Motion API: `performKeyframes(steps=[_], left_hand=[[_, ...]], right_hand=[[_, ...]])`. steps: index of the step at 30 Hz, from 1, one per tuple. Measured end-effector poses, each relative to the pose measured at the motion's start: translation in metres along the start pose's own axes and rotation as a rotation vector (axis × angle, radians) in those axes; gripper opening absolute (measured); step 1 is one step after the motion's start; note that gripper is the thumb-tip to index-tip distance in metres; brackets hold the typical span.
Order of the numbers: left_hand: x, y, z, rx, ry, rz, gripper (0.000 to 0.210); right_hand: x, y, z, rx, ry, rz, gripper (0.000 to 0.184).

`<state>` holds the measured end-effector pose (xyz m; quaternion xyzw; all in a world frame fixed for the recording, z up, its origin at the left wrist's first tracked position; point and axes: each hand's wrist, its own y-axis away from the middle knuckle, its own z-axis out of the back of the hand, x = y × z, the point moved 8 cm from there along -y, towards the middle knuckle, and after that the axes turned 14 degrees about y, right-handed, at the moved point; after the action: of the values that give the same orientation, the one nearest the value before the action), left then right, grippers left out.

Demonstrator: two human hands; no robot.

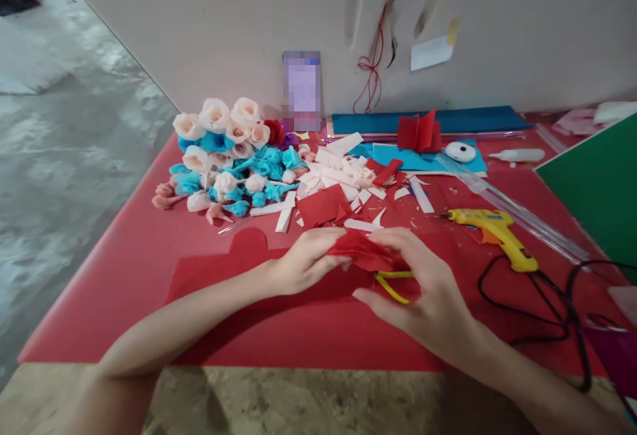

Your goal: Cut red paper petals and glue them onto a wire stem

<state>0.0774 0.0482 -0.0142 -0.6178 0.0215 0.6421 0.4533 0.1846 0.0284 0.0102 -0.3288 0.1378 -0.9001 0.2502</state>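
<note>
My left hand [303, 262] pinches a folded sheet of red crepe paper [361, 251] between thumb and fingers. At the paper's right end is my right hand [428, 289], its index finger against the paper and its thumb spread apart below. Yellow-handled scissors [395, 284] show in the gap of the right hand, seemingly on the table; their blades are hidden. Beneath both hands lies a larger red sheet [209, 272], with a rounded red piece [249, 246] at its far edge.
Paper flowers [239, 156] in white, blue and pink are heaped at the back left. White and red scraps [338, 173] lie beyond my hands. A yellow glue gun [497, 229] with a black cable rests at right. A phone [302, 90] leans on the wall; a green board [597, 189] stands right.
</note>
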Motion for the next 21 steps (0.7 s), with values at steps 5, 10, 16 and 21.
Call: performKeyframes(steps=[5,10,16,21], left_hand=[[-0.003,0.004,-0.011,0.029,-0.025,-0.132,0.026],[-0.01,-0.004,-0.005,-0.005,-0.052,-0.102,0.032],[-0.034,-0.009,-0.002,-0.011,-0.138,-0.125,0.028],[-0.033,-0.003,0.001,-0.106,-0.005,-0.067,0.023]], right_hand=[[0.004,0.004,0.008,-0.075,-0.112,-0.018,0.01],[0.007,0.005,0.012,-0.066,0.092,0.09,0.013],[0.009,0.004,0.013,-0.005,0.232,0.153,0.013],[0.011,0.005,0.009,0.048,0.202,0.185,0.009]])
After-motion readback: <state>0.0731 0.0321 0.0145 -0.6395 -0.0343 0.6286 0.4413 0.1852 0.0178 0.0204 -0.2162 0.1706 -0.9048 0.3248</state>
